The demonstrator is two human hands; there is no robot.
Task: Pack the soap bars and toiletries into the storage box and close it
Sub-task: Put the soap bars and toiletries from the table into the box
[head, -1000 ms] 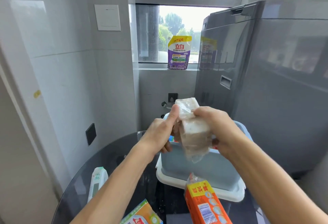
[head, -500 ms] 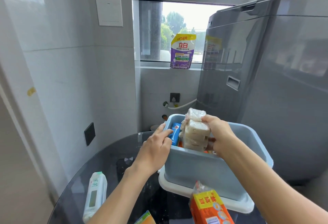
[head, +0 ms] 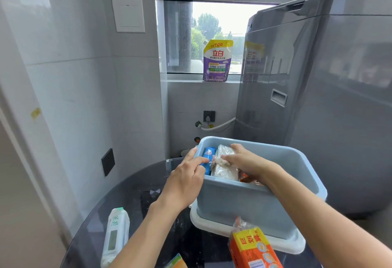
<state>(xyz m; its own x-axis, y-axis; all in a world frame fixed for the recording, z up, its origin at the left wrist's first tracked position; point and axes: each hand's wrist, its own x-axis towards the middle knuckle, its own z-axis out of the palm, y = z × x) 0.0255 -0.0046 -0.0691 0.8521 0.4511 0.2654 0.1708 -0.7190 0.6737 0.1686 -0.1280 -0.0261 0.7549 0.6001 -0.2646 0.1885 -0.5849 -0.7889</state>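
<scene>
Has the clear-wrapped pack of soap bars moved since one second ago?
Yes. The soap pack has gone down: it was above the blue box's rim, now it sits inside the box, beside the blue packet, under the right hand.

Bright daylight floods in through the window (head: pixel 214 34) — sky blown out, edges bowed, picture slightly soft.

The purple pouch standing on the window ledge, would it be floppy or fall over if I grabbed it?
The purple pouch looks like a soft refill bag, so it would probably bend and sag where you squeeze it. It stands upright on a narrow base on the ledge, so a push near its top may tip it. Its glossy skin could feel slippery.
</scene>
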